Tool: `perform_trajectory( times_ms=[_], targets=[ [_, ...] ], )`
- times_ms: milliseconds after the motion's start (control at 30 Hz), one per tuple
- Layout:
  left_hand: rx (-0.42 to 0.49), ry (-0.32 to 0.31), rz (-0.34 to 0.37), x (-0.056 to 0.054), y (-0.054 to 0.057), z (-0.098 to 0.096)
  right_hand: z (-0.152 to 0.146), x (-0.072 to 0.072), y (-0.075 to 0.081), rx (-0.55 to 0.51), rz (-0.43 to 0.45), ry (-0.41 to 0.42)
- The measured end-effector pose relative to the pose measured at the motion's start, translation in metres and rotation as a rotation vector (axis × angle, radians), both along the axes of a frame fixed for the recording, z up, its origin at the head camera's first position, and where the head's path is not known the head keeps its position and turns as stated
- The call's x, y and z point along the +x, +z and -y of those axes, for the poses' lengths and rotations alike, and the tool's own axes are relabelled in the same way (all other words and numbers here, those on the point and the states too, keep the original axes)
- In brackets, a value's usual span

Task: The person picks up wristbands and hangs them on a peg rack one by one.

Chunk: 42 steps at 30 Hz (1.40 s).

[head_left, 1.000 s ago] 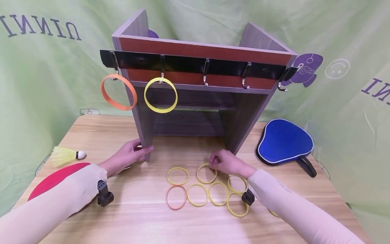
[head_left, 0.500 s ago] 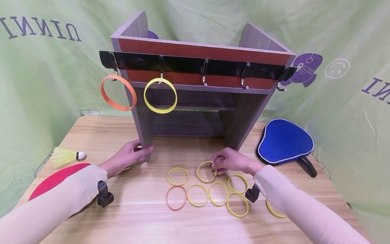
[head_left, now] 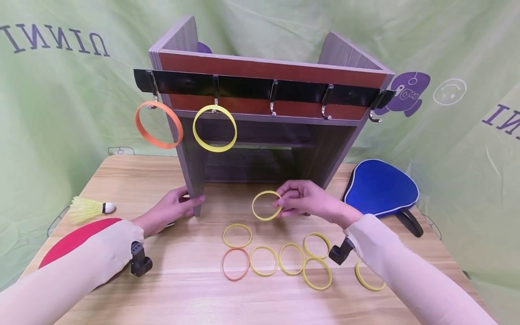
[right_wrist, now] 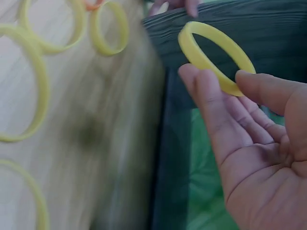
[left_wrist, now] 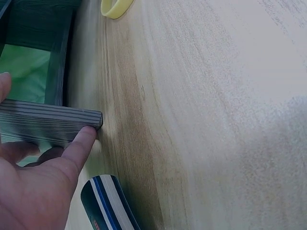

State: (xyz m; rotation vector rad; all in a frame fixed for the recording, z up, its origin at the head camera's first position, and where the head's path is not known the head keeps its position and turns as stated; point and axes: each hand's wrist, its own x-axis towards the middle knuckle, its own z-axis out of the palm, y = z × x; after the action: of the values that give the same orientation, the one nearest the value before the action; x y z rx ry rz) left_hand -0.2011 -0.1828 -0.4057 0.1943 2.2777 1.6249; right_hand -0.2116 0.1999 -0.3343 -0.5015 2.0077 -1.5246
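Observation:
My right hand (head_left: 304, 201) pinches a yellow silicone wristband (head_left: 266, 219) between thumb and fingertips, held above the table in front of the shelf's lower opening. In the right wrist view that wristband (right_wrist: 194, 52) tilts away from the fingertips. My left hand (head_left: 168, 210) grips the foot of the shelf's left side panel (left_wrist: 53, 115). From a black hook rail (head_left: 243, 85) across the shelf (head_left: 260, 65) hang an orange wristband (head_left: 158, 144) on the leftmost hook and a yellow one beside it. Several yellow wristbands and an orange wristband (head_left: 223, 264) lie on the table.
A blue paddle case (head_left: 382, 189) lies at the right. On the left are a yellow shuttlecock (head_left: 87, 207) and a red paddle (head_left: 77, 237) partly under the sleeve. A striped handle (left_wrist: 108, 201) sits just beside the left hand. Green cloth hangs behind.
My right hand has lifted the yellow wristband off the table, up and slightly left toward the shelf. The left hand stays on the side panel.

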Motion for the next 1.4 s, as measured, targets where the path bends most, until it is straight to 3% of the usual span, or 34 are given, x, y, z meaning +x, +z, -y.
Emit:
perform_trajectory(
  times_ms=[367,633,800,1100,1400],
  targets=[
    [-0.002,-0.006,-0.009,0.001,0.0,0.001,0.014,0.012,0.049,-0.23,-0.093,-0.085],
    [-0.007,0.014,-0.017,0.0,-0.001,-0.002,0.022,0.022,0.074,-0.429,-0.17,-0.139],
    [-0.01,0.022,-0.024,-0.001,-0.003,-0.002,0.026,0.028,0.085,-0.548,-0.183,-0.181],
    [-0.046,-0.008,-0.043,0.002,0.001,0.001,0.035,0.03,0.099,-0.681,-0.131,-0.212],
    [-0.017,-0.013,-0.037,0.0,-0.003,0.002,0.042,0.03,0.102,-0.687,-0.138,-0.268]
  ],
)
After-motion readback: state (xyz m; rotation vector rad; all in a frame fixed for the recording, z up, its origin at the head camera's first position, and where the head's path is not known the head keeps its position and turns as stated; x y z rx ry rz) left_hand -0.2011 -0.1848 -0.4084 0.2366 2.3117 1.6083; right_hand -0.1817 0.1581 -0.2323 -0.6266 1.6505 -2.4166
